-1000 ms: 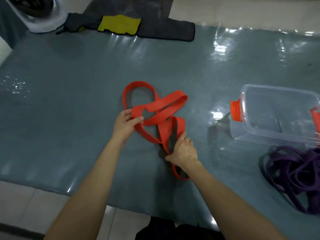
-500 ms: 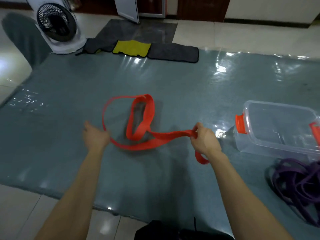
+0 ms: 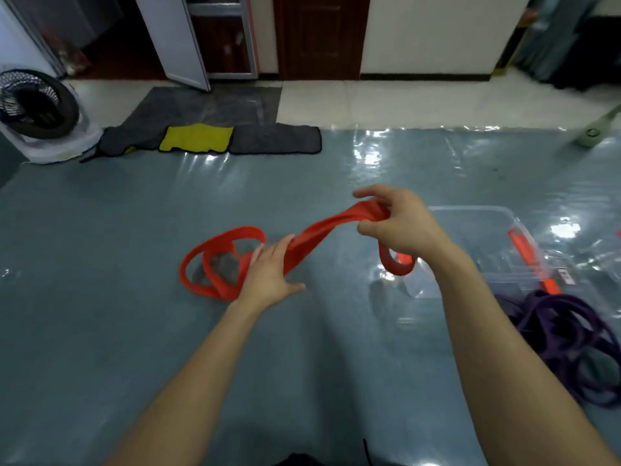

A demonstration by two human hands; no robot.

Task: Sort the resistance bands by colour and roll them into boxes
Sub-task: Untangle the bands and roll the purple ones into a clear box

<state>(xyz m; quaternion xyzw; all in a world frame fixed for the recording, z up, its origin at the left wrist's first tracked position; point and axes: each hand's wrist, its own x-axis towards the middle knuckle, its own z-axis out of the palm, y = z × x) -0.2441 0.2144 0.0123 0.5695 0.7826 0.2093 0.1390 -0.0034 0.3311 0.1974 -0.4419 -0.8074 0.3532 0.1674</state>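
A red resistance band (image 3: 312,238) stretches from loose loops on the mat up to my right hand (image 3: 398,222), which grips its bunched end in the air; a short loop hangs below that hand. My left hand (image 3: 268,275) lies with straight fingers against the band's middle stretch, close to the mat. A clear plastic box (image 3: 477,230) with orange latches stands just beyond and right of my right hand. Purple resistance bands (image 3: 571,334) lie tangled in a heap at the right, in front of the box.
The work surface is a blue-grey mat (image 3: 100,264) under glossy plastic film on a tiled floor. Grey and yellow cloths (image 3: 208,139) lie at its far edge, a floor fan (image 3: 33,112) stands at the far left, and doors and a wall are behind.
My right hand has lifted the band's end up and to the right. My left hand moved right onto the band's middle. The camera tilted up, showing more of the room.
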